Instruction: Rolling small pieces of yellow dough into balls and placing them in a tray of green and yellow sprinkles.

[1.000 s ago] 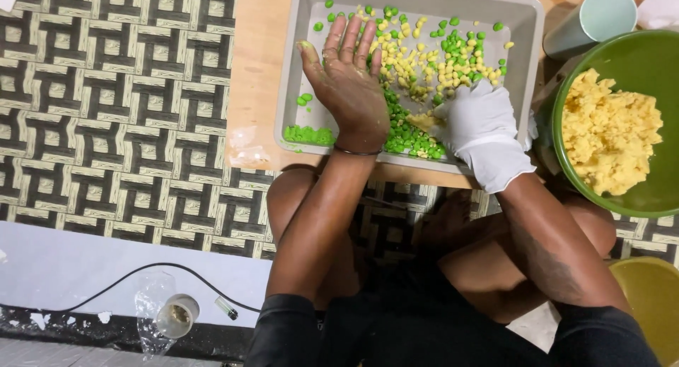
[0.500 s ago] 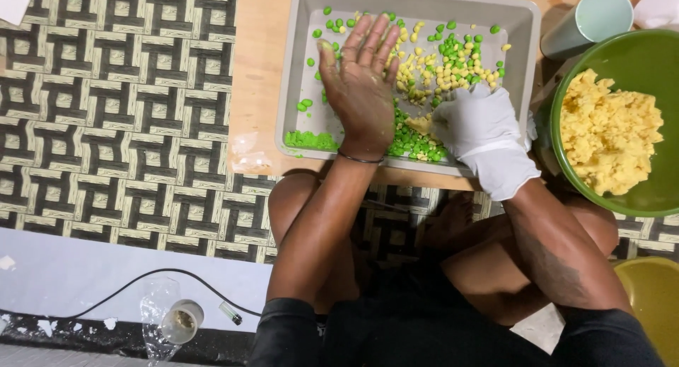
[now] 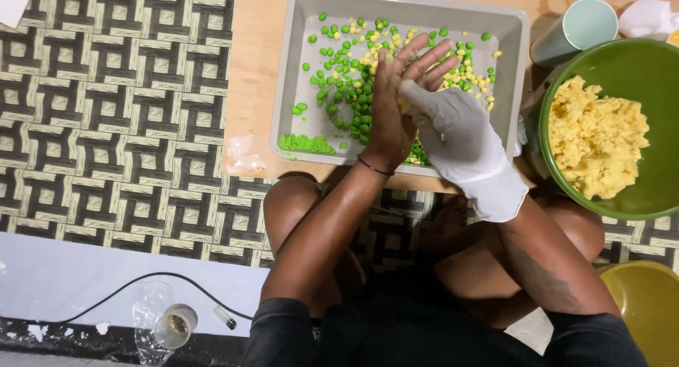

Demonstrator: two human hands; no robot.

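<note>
Both hands are pressed together over the tray, palm against palm. The bare left hand (image 3: 393,102) has its fingers spread and pointing toward the tray's far right corner. The right hand (image 3: 453,130), in a white glove, lies flat against it from the right. A bit of yellow dough shows between the palms; whether they grip more than that, I cannot tell. A thin bracelet (image 3: 373,167) circles the left wrist at the tray's near edge.

Under the hands sits the grey tray (image 3: 297,70), its long axis running left to right across the wooden board (image 3: 254,70). Small green balls (image 3: 339,77) scatter over its left and middle part, small yellow balls (image 3: 470,73) toward the right side. A flattened patch of green dough (image 3: 305,143) lies by the near left corner.

Just beside the tray's right edge stands a green bowl (image 3: 636,63) with a heap of yellow dough (image 3: 598,137). A pale blue-green cup (image 3: 576,29) lies tipped at the board's far right. The board rests on a patterned mat (image 3: 113,112).
</note>
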